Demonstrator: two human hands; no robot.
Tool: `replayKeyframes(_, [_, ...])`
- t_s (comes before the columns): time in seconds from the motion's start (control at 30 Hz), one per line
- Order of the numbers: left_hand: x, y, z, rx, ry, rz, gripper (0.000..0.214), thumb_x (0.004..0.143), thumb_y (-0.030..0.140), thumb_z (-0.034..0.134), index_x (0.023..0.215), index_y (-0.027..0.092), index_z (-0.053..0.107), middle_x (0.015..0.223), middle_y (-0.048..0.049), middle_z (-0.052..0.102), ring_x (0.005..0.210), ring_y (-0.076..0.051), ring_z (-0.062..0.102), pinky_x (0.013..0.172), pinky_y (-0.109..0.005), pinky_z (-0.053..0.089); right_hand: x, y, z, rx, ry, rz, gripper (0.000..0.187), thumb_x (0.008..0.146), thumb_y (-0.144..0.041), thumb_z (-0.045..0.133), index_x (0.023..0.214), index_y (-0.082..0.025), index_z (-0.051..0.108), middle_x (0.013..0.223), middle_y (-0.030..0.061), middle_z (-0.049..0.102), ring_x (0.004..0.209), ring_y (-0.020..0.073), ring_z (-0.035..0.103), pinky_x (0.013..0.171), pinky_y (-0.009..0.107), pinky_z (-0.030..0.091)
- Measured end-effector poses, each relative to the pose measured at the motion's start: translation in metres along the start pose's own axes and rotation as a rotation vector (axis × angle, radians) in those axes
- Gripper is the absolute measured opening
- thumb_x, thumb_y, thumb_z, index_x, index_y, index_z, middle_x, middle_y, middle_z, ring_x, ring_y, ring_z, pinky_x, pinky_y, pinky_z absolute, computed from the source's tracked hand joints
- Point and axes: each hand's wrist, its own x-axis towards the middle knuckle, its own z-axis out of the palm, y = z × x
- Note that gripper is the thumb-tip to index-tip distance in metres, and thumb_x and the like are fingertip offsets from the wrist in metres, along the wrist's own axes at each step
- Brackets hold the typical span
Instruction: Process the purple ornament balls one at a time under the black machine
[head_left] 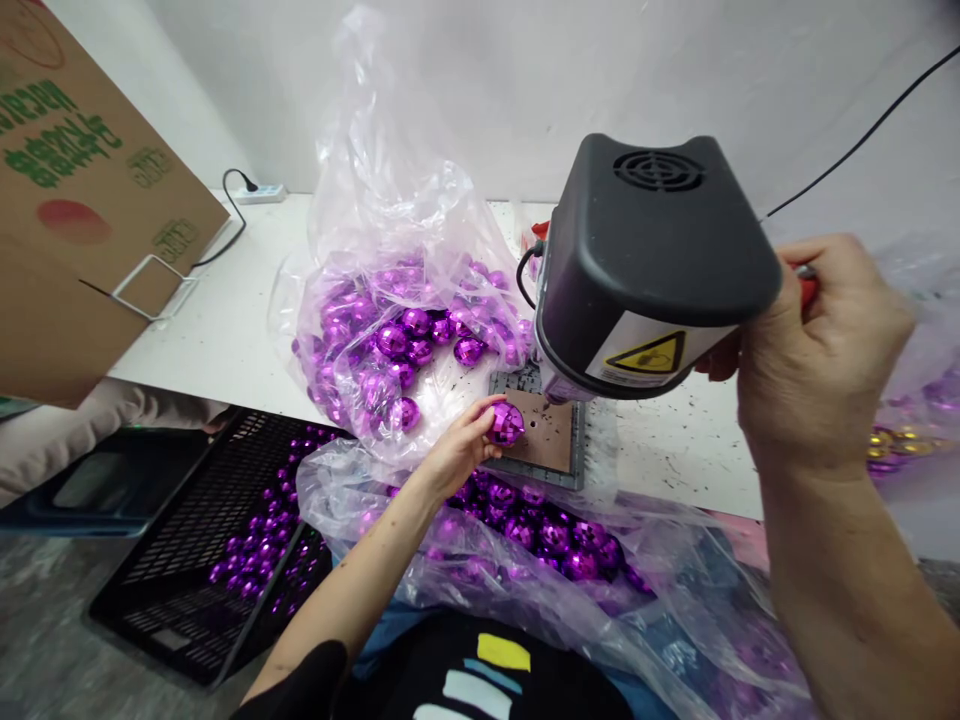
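My left hand [463, 445] pinches a purple faceted ball [505, 423] at the left edge of the brown plate [551, 432] on the base of a small black bench drill [645, 265]. My right hand [817, 340] is closed round the drill's red-tipped lever [807, 286] at the machine's right side. The drill head hangs just above the plate. A clear plastic bag [397, 300] full of purple balls lies on the table behind my left hand. A second clear bag [540, 540] holding several purple balls rests in my lap.
A black crate [195, 560] with purple balls stands low on the left. A cardboard box [82, 190] leans at the upper left. A power strip [259, 192] and cable lie on the white table [225, 330]. Gold and purple balls [892, 448] show at the right.
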Motion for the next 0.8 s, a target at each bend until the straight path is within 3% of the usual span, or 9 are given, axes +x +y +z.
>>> replayKeyframes(0.13, [0.008, -0.008, 0.003, 0.246, 0.090, 0.108, 0.046, 0.078, 0.046, 0.078, 0.111, 0.015, 0.067, 0.099, -0.0046, 0.069, 0.081, -0.012, 0.062, 0.065, -0.022, 0.046, 0.000, 0.001, 0.000, -0.017, 0.001, -0.009, 0.047, 0.089, -0.058, 0.056, 0.092, -0.011, 0.059, 0.047, -0.0085, 0.046, 0.038, 0.0039, 0.048, 0.039, 0.016, 0.031])
replayKeyframes(0.3, [0.019, -0.017, 0.008, 0.690, 0.102, 0.349, 0.043, 0.085, 0.035, 0.072, 0.123, 0.019, 0.060, 0.116, -0.0056, 0.069, 0.105, -0.020, 0.064, 0.095, -0.033, 0.048, -0.001, 0.003, 0.000, -0.013, 0.009, -0.033, 0.045, 0.089, -0.057, 0.055, 0.090, -0.012, 0.058, 0.049, -0.0088, 0.046, 0.039, 0.0040, 0.048, 0.040, 0.016, 0.030])
replayKeyframes(0.5, [0.030, -0.025, 0.009, 1.162, 0.054, 0.603, 0.041, 0.089, 0.033, 0.069, 0.125, 0.018, 0.057, 0.118, -0.0099, 0.066, 0.111, -0.025, 0.061, 0.099, -0.042, 0.048, 0.000, 0.003, -0.001, 0.007, -0.004, -0.043, 0.043, 0.089, -0.057, 0.055, 0.089, -0.014, 0.056, 0.048, -0.0095, 0.044, 0.037, 0.0046, 0.046, 0.038, 0.016, 0.031])
replayKeyframes(0.6, [0.034, -0.030, 0.012, 1.278, 0.044, 0.693, 0.046, 0.086, 0.033, 0.073, 0.127, 0.019, 0.056, 0.124, -0.0110, 0.063, 0.118, -0.027, 0.057, 0.103, -0.043, 0.046, -0.001, 0.003, -0.001, 0.024, -0.012, -0.050, 0.042, 0.090, -0.056, 0.055, 0.090, -0.014, 0.056, 0.048, -0.0093, 0.045, 0.037, 0.0042, 0.046, 0.037, 0.016, 0.030])
replayKeyframes(0.8, [0.042, -0.040, 0.023, 1.330, 0.204, 0.694, 0.047, 0.077, 0.035, 0.081, 0.117, 0.020, 0.061, 0.117, -0.0093, 0.064, 0.113, -0.028, 0.058, 0.099, -0.044, 0.046, -0.002, 0.004, -0.001, 0.031, -0.002, -0.058, 0.038, 0.091, -0.053, 0.056, 0.092, -0.015, 0.060, 0.049, -0.0091, 0.045, 0.038, 0.0048, 0.047, 0.035, 0.017, 0.029])
